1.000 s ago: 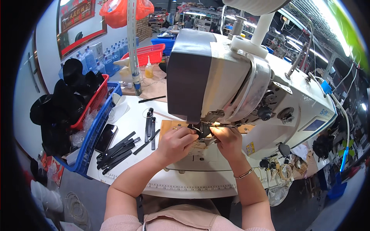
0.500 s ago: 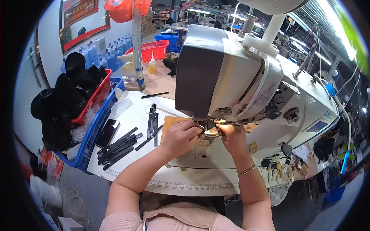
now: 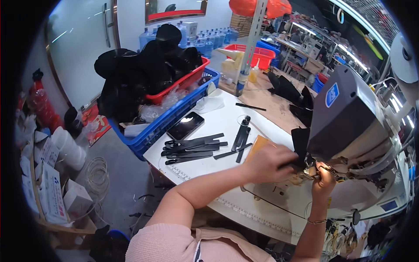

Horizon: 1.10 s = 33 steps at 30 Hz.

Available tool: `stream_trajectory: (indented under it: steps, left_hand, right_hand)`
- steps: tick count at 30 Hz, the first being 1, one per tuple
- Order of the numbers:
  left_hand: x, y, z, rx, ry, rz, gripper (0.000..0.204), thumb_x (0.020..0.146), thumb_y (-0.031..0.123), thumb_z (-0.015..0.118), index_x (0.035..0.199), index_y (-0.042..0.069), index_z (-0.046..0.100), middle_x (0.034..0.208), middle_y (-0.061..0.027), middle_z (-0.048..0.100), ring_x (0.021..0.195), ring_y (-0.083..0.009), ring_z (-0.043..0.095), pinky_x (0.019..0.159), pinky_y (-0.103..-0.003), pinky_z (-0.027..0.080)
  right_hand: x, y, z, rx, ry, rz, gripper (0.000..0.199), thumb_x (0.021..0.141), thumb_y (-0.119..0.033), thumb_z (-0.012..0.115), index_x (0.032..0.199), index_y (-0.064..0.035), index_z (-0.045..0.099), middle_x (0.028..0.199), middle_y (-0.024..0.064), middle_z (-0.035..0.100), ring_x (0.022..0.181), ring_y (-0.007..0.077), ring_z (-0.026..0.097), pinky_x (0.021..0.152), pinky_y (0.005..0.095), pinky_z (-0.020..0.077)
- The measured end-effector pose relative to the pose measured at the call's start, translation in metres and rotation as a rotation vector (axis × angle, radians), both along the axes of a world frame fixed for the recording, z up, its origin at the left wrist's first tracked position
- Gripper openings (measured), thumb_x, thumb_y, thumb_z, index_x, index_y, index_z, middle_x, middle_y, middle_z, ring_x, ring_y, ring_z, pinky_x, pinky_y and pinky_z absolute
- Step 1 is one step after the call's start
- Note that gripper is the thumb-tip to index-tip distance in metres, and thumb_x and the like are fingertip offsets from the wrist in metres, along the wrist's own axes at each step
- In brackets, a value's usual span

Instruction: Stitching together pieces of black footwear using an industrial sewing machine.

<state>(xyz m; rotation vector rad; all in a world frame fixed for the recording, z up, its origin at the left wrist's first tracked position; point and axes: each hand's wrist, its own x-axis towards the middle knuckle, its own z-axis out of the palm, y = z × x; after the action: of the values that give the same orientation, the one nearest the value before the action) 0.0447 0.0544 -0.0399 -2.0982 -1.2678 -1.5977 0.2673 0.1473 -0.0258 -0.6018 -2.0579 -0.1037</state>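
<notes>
The sewing machine [image 3: 345, 118] stands at the right, with a lit area around its needle. My left hand [image 3: 270, 165] is left of the needle area, above a tan plate [image 3: 258, 147]; motion blurs its fingers, and dark material shows beside them. My right hand [image 3: 322, 180] is closed right at the lit needle area, fingertips pressed together; what they hold is too small to make out. Beside the machine head stands a black piece [image 3: 300, 142]. Several black straps [image 3: 194, 147] lie in a pile on the white table, with a smaller bundle [image 3: 241, 136] nearer the machine.
A phone [image 3: 185, 125] lies beside the straps. Left of the table, a blue basket [image 3: 150, 139] bears a red basket [image 3: 180, 82] heaped with black moulded pieces. A metal post [image 3: 252, 50] rises behind the table, near a yellow bottle [image 3: 253, 75]. Coiled cord [image 3: 97, 179] lies on the floor.
The view has swung left, so the machine now sits farther right. My left hand has come away from the needle area and blurs; my right hand stays there.
</notes>
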Motion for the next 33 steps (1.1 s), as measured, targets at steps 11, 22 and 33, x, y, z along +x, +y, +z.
stream_trajectory:
  steps: [11, 22, 33]
  left_hand:
    - [-0.223, -0.099, -0.055, -1.228, -0.25, 1.051, 0.103, 0.055, 0.041, 0.084, 0.135, -0.004, 0.037, 0.133, -0.0218, 0.047, 0.123, -0.0313, 0.047, 0.103, -0.036, 0.038]
    - [-0.244, -0.128, -0.074, -0.836, -0.248, 0.767, 0.083, 0.056, 0.022, 0.086, 0.128, 0.003, 0.047, 0.129, -0.0173, 0.052, 0.119, -0.0302, 0.05, 0.102, -0.035, 0.039]
    - [-0.242, -0.145, -0.097, -0.612, -0.131, 0.828, 0.048, 0.058, 0.022, 0.084, 0.101, 0.009, 0.068, 0.129, -0.0152, 0.051, 0.117, -0.0318, 0.052, 0.099, -0.037, 0.042]
  right_hand:
    - [0.012, 0.001, -0.015, -0.075, -0.011, -0.03, 0.019, 0.081, 0.009, 0.058, 0.098, 0.0032, 0.063, 0.096, 0.0155, 0.066, 0.089, 0.025, 0.065, 0.077, 0.0304, 0.051]
    - [0.009, 0.003, -0.039, -0.291, 0.066, -0.155, 0.018, 0.081, 0.006, 0.059, 0.099, 0.0015, 0.062, 0.097, 0.0116, 0.066, 0.088, 0.0191, 0.064, 0.078, 0.0287, 0.0499]
    - [0.002, 0.005, -0.075, -0.247, 0.332, -0.015, 0.014, 0.084, 0.001, 0.061, 0.098, 0.0016, 0.062, 0.091, 0.0076, 0.064, 0.07, 0.0096, 0.054, 0.062, 0.0213, 0.0433]
